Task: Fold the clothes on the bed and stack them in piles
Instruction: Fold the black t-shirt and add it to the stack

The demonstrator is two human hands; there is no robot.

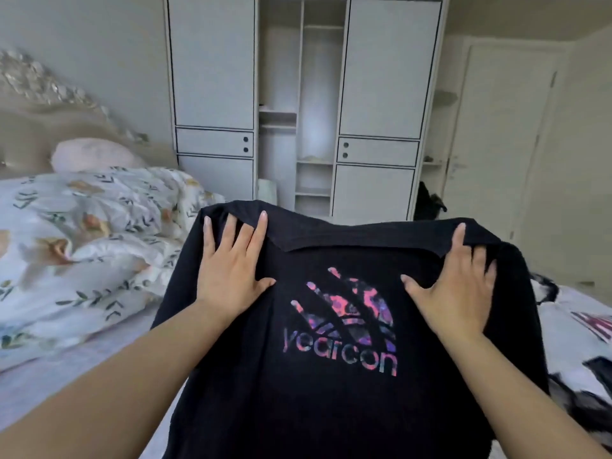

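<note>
Floral quilt (99, 223) on bed, soft black tee (331, 409), L hand (231, 276) & R hand (460, 293) grip pinching shoulders

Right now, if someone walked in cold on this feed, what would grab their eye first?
The black t-shirt fills the centre foreground, its pink and purple logo facing the camera. The left hand and right hand lie spread near its shoulders, fingertips over the top edge. Behind on the left lies a crumpled floral duvet, and a white wardrobe with open middle shelves stands at the back.
</note>
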